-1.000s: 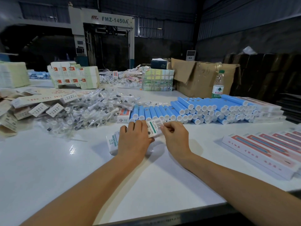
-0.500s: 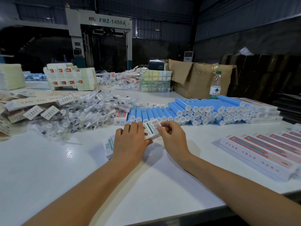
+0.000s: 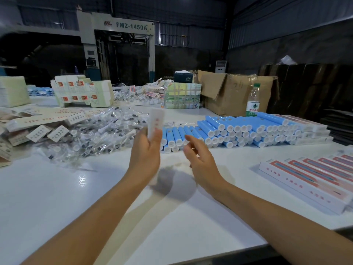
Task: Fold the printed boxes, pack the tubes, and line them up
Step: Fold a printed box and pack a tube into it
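Note:
My left hand (image 3: 146,152) is raised above the white table (image 3: 57,203) and grips a white printed box (image 3: 155,122), held upright and blurred by motion. My right hand (image 3: 200,159) hovers just to its right, fingers spread, holding nothing. Behind both hands lies a stack of blue tubes (image 3: 229,129) with white caps facing me. A heap of clear-wrapped tubes (image 3: 99,132) spreads to the left. Flat printed box blanks (image 3: 38,129) lie at the far left. A row of finished white-and-red boxes (image 3: 313,176) sits at the right edge.
At the back stand a brown carton (image 3: 235,92), a water bottle (image 3: 253,101), a taped bundle (image 3: 182,95) and stacks of printed sheets (image 3: 82,92). A large machine (image 3: 118,44) fills the background. The table's near edge (image 3: 210,257) runs below my arms.
Both hands were pressing the box flat on the table. Now my left hand has lifted it upright, and my right hand has let go and pulled away to the right.

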`<action>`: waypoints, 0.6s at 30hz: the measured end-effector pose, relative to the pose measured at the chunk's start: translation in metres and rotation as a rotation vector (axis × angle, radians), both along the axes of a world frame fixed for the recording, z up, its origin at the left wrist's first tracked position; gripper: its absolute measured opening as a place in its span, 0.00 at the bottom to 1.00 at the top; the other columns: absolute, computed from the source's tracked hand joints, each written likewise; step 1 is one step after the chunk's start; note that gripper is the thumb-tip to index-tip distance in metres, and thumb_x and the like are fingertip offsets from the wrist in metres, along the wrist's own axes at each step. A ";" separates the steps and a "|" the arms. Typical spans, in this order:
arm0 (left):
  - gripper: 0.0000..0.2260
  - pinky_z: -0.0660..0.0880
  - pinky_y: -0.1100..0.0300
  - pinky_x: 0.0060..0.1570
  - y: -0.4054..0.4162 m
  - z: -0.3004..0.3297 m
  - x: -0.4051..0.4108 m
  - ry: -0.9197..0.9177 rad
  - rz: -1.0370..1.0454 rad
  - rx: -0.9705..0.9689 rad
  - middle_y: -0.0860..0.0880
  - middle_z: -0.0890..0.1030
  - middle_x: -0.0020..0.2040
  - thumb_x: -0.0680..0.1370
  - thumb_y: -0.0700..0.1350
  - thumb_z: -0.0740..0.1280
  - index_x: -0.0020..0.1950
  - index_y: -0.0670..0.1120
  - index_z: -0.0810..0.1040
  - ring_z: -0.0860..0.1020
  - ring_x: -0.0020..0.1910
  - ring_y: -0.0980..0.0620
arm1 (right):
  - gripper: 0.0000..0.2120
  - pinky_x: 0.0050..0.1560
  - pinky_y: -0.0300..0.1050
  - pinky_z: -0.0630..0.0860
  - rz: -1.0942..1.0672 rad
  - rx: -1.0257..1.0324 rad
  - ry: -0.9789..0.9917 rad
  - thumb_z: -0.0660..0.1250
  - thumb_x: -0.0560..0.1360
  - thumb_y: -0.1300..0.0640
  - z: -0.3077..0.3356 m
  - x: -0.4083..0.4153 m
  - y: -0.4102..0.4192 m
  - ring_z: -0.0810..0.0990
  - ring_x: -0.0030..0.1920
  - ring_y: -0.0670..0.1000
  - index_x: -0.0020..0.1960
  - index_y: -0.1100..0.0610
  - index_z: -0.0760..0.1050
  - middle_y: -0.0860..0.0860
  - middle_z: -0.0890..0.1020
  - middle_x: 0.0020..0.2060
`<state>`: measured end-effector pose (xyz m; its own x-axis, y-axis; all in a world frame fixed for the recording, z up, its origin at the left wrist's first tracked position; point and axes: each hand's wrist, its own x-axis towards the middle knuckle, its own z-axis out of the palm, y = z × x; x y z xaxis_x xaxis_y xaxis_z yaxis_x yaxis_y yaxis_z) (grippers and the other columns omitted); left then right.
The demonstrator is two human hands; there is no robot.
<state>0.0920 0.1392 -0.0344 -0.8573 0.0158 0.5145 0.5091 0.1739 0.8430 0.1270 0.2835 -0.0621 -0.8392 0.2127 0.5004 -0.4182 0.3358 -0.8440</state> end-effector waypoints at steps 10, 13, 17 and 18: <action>0.14 0.79 0.52 0.35 0.001 -0.006 -0.008 -0.642 -0.428 0.763 0.46 0.85 0.39 0.82 0.55 0.56 0.53 0.48 0.76 0.84 0.39 0.49 | 0.30 0.56 0.35 0.71 0.127 0.422 -0.082 0.64 0.75 0.46 -0.011 -0.002 -0.019 0.68 0.58 0.42 0.74 0.39 0.57 0.49 0.69 0.59; 0.16 0.78 0.52 0.41 -0.005 -0.010 -0.013 -0.593 -0.335 0.644 0.48 0.84 0.41 0.81 0.58 0.54 0.52 0.51 0.77 0.83 0.42 0.49 | 0.28 0.59 0.37 0.69 0.093 0.423 -0.089 0.63 0.78 0.50 -0.013 -0.003 -0.016 0.67 0.61 0.44 0.74 0.38 0.57 0.48 0.68 0.60; 0.20 0.75 0.53 0.47 -0.015 -0.015 -0.021 -0.514 -0.085 0.359 0.45 0.82 0.46 0.82 0.58 0.52 0.51 0.46 0.77 0.80 0.45 0.48 | 0.25 0.44 0.17 0.63 0.049 0.407 -0.136 0.62 0.79 0.52 -0.012 -0.006 -0.011 0.66 0.59 0.43 0.74 0.42 0.60 0.46 0.66 0.57; 0.20 0.75 0.54 0.46 -0.018 -0.017 -0.023 -0.505 -0.061 0.329 0.44 0.80 0.48 0.82 0.58 0.53 0.52 0.44 0.76 0.79 0.44 0.47 | 0.25 0.44 0.16 0.62 0.026 0.417 -0.132 0.62 0.79 0.52 -0.011 -0.006 -0.009 0.66 0.58 0.43 0.74 0.43 0.61 0.46 0.67 0.56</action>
